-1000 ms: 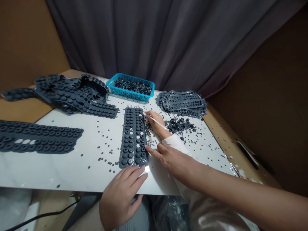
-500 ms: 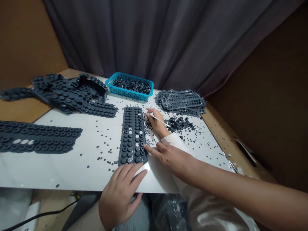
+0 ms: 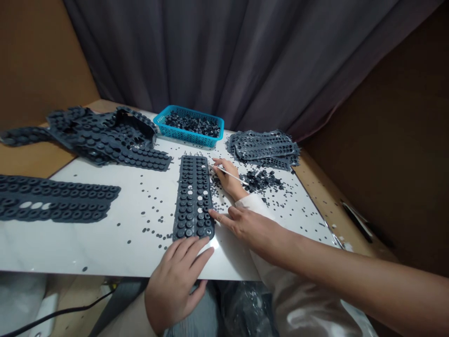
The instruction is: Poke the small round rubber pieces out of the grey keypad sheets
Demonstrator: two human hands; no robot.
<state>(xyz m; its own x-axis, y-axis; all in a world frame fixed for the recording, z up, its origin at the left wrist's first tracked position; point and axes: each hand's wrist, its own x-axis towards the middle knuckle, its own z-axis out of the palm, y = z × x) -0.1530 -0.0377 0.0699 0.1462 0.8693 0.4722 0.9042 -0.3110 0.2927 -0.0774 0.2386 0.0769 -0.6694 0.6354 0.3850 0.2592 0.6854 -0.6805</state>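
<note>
A dark grey rubber mat studded with small round buttons lies lengthwise on the white tabletop. My left hand lies flat and open at the table's front edge, its fingertips just below the mat's near end. My right hand reaches in from the right, fingers stretched, with the index tip touching the mat's right edge near its near end. Another person's hand, in a white sleeve, holds a thin pale stick against the mat's far right side.
A blue basket of dark rubber pieces stands at the back. Stacked mats lie at the back left, far left and back right. A heap of loose pieces and scattered specks cover the top. A grey curtain hangs behind.
My right index finger has crept slightly farther up the mat's right edge. My left hand has shifted a little. The other person's hand with the stick has barely moved.
</note>
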